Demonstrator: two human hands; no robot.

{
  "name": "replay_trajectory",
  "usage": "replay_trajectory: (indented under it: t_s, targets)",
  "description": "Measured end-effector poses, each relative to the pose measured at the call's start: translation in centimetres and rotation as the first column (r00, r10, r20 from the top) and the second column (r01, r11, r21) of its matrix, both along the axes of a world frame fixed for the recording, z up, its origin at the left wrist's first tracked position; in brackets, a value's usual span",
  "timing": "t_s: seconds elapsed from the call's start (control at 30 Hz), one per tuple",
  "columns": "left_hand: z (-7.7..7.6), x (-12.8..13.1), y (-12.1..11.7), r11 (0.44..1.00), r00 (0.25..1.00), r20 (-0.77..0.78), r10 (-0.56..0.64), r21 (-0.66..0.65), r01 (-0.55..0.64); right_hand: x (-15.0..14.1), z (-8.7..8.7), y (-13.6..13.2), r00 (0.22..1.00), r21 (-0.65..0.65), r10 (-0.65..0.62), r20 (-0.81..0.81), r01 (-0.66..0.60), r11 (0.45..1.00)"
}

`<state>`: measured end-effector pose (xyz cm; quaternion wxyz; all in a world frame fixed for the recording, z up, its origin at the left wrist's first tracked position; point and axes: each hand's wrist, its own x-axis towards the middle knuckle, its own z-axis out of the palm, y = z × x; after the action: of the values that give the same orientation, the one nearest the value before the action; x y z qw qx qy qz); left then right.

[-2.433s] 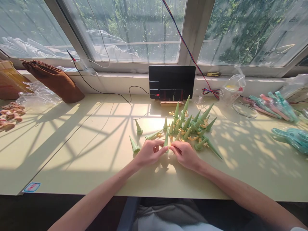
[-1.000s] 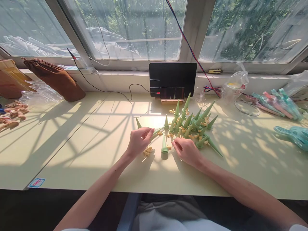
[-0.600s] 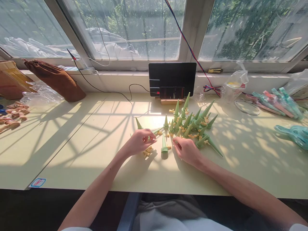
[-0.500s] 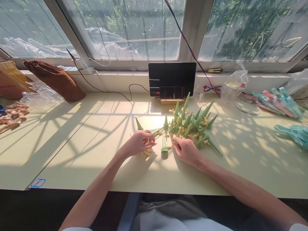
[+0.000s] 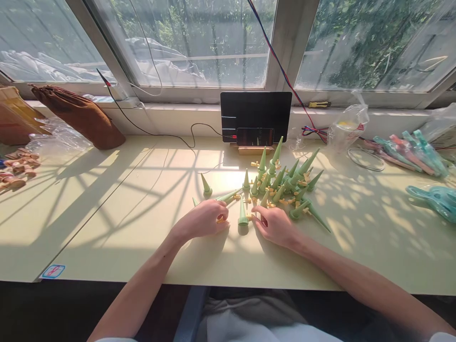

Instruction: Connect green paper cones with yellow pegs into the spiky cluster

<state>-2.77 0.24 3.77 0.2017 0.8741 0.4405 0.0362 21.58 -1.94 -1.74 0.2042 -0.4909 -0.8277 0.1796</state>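
A pile of green plastic cone spikes [image 5: 285, 185] mixed with small yellow pieces lies on the pale yellow table [image 5: 124, 209]. One green cone [image 5: 242, 213] stands upright between my hands. My left hand [image 5: 203, 219] rests on the table with its fingers curled over small yellow pieces [image 5: 221, 219]. My right hand [image 5: 274, 225] lies just right of the upright cone, fingers bent and pinching at a yellow piece [image 5: 250, 217] at the cone's base. Two more cones [image 5: 205, 185] stand apart beyond my left hand.
A dark tablet [image 5: 255, 114] and a phone [image 5: 255, 137] lean at the back under the window. A brown pouch [image 5: 76, 116] and wooden parts [image 5: 16, 166] lie at the left. Coloured clips [image 5: 409, 152], a wire ring and a teal tool [image 5: 434, 199] lie at the right.
My left hand has come down from near the cones onto the yellow pieces on the table and curled over them. My right hand has stayed by the upright cone.
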Motion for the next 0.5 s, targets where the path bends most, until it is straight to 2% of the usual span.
replay_trajectory:
  t_s: [0.2, 0.37, 0.5]
  targets:
    - [-0.67, -0.15, 0.04, 0.999, 0.998, 0.061, -0.031, 0.037, 0.029, -0.09, 0.03, 0.03, 1.000, 0.003, 0.004, 0.019, -0.005, 1.000]
    - [-0.78, -0.11, 0.07, 0.998, 0.995, 0.089, -0.038, 0.062, 0.033, -0.03, 0.02, 0.02, 0.998, 0.031, -0.012, -0.067, 0.014, 0.999]
    - [-0.50, 0.19, 0.18, 0.996, 0.989, 0.148, 0.004, 0.083, -0.017, 0.12, 0.03, 0.04, 0.987, 0.066, -0.051, -0.153, 0.062, 0.996]
